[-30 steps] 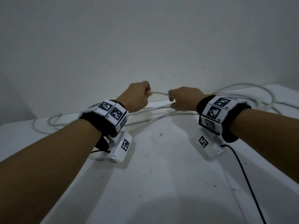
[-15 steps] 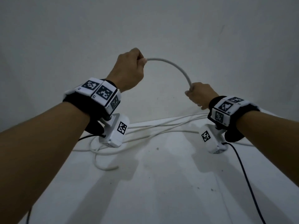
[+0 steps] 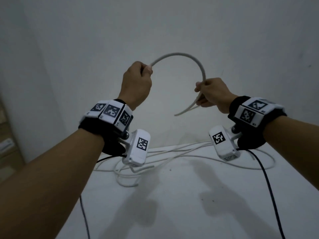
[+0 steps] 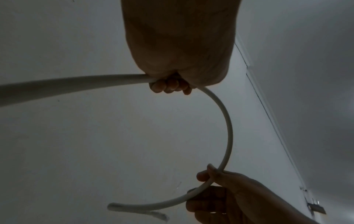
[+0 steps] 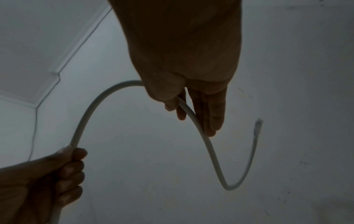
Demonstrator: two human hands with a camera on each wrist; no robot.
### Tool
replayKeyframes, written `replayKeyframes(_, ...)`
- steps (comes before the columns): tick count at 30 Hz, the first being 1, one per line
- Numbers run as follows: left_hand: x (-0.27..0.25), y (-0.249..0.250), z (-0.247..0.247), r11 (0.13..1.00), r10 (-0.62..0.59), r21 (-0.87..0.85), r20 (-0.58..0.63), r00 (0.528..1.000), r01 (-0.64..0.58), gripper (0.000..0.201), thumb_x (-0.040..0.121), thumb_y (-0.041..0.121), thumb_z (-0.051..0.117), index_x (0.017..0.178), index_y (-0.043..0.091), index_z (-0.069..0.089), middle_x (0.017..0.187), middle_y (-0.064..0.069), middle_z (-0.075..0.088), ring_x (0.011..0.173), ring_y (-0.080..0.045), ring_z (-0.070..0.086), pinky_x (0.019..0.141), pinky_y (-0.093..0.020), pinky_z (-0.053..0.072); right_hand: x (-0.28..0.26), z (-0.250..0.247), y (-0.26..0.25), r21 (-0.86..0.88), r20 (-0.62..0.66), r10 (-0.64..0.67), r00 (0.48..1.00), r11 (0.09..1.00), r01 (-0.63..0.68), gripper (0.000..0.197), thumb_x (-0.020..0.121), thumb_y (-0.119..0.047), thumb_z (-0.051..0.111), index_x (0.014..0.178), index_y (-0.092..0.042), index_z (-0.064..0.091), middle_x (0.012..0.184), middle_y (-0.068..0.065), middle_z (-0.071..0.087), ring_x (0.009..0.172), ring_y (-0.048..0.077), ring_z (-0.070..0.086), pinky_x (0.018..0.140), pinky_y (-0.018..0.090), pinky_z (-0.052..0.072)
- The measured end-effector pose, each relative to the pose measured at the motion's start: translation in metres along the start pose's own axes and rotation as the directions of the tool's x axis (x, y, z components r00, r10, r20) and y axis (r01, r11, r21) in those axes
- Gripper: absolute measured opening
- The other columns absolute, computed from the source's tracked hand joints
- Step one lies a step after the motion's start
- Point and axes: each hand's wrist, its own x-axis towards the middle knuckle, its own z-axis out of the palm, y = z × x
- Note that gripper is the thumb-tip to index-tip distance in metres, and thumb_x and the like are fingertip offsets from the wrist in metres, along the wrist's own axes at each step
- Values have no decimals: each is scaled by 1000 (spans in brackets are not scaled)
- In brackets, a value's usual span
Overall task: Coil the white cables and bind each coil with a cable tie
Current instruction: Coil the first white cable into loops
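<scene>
Both hands hold one white cable [image 3: 179, 54] up in the air in front of the wall, bent into an arch between them. My left hand [image 3: 146, 69] grips it in a closed fist, seen from below as curled fingers [image 4: 170, 86]. On the right, lower down, my right hand [image 3: 201, 90] pinches the cable between thumb and fingers [image 5: 210, 115]. Past that hand the cable's short free end [image 3: 176, 115] hangs down and left. From my left fist the cable [image 4: 67, 86] runs away toward the table. No cable tie is visible.
More white cables [image 3: 172, 152] lie tangled in loose loops on the white table [image 3: 189, 213] against the wall, spreading left and right. Black wires from the wrist cameras [image 3: 269, 187] trail over the table toward me. A shelf edge [image 3: 6, 145] shows at far left.
Both hands rose from the table with the cable and moved apart. The arch between them has widened, and the free end now hangs out below my right hand.
</scene>
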Motion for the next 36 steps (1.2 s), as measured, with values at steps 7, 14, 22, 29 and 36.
replayKeyframes(7,-27,44,-38,949,-142,-286,-12,990,133,23,100,26,44,85,16,58,65,4,46,55,-10,40,52,-24,36,-52,-27,-54,22,33,-100,994,995,99,31,98,-33,47,85,-7,58,79,19,67,58,24,64,55,32,57)
replayKeyframes(14,-81,64,-48,713,-317,-632,95,944,303,22,99,12,44,80,10,54,61,1,40,49,-9,35,45,-21,33,-111,-33,-77,199,105,-9,994,980,-13,33,99,-35,46,80,-8,50,67,15,55,44,20,52,47,37,58)
replayKeyframes(22,-147,45,-41,720,-418,-565,111,902,403,24,102,24,41,79,18,46,65,4,38,53,-8,31,46,-20,29,-160,-4,-71,418,257,162,953,870,-260,32,98,-36,45,80,-11,45,67,11,47,45,18,40,42,34,53)
replayKeyframes(29,-163,3,-64,550,-603,-725,-1,798,415,30,103,24,39,76,14,48,55,3,32,41,-6,25,36,-18,21,-180,37,-42,286,366,5,931,951,-118,18,91,-26,61,78,-13,58,73,3,51,60,13,45,56,27,48)
replayKeyframes(36,-171,-52,-73,359,-742,-827,29,670,433,34,103,27,39,72,15,44,43,8,33,33,-5,27,33,-17,25,-200,68,52,-13,521,214,826,970,-243,19,97,-27,50,86,-12,57,79,6,63,65,13,56,62,23,40)
